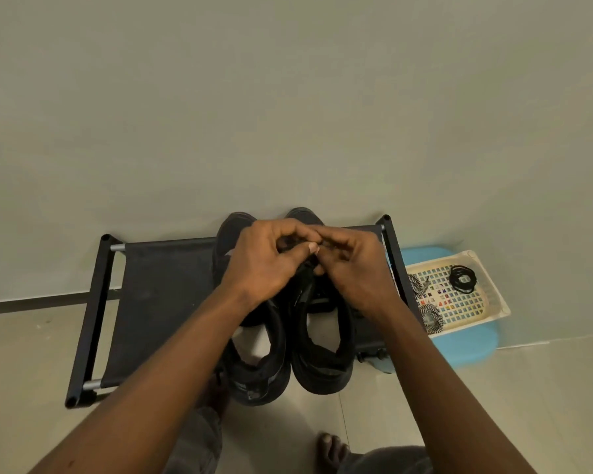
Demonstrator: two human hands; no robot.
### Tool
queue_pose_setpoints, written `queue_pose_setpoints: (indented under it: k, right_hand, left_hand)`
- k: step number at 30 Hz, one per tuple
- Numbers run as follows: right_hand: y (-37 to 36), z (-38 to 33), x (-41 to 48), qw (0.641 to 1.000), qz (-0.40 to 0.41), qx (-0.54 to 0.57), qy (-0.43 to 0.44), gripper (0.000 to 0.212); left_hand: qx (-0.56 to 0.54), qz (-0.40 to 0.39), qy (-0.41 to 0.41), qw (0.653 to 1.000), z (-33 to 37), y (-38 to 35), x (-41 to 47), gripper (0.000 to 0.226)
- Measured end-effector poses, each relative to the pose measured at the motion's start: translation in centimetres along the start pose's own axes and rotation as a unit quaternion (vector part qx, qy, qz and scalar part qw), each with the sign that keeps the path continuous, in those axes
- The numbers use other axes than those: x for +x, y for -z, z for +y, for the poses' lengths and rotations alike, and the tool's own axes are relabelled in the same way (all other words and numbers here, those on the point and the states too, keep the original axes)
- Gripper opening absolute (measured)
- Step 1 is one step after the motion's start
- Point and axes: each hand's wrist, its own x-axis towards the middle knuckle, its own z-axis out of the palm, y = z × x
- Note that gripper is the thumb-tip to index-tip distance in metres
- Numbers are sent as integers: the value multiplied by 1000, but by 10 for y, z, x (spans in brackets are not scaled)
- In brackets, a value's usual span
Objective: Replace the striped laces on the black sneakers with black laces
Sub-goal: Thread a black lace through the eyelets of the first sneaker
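Two black sneakers stand side by side on a low black rack (158,285), toes toward the wall: the left sneaker (257,364) and the right sneaker (326,354). My left hand (264,265) and my right hand (353,268) meet above the right sneaker's lacing area, fingers curled and pinching a black lace (307,268) between them. The eyelets are hidden under my hands. Two striped laces (432,318) lie coiled in a white basket tray (486,289) to the right, beside a coiled black lace (462,278).
The basket tray sits on a blue stool (473,350) right of the rack. A plain wall rises directly behind the rack. My bare foot (332,453) and knees are on the tiled floor at the bottom of the view.
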Motion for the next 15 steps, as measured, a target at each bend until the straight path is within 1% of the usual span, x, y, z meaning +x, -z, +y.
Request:
queue_pose_setpoints:
  k: [3, 6, 8, 12, 15]
  right_hand:
    - [11, 1, -2, 995, 58, -74, -18, 20]
    - [20, -1, -2, 980, 112, -166, -8, 19]
    - [23, -2, -2, 969, 126, -212, -11, 20]
    - [30, 2, -3, 953, 168, -252, -31, 20]
    - [34, 7, -3, 939, 171, -293, -52, 22]
  left_hand:
    - [-11, -6, 19, 1000, -6, 7, 3, 13]
    - [-22, 8, 43, 999, -11, 16, 7, 13]
    - [-27, 4, 54, 998, -12, 21, 7, 14]
    - [-16, -60, 93, 994, -15, 29, 8, 23]
    - [-18, -62, 115, 991, -13, 30, 5, 18]
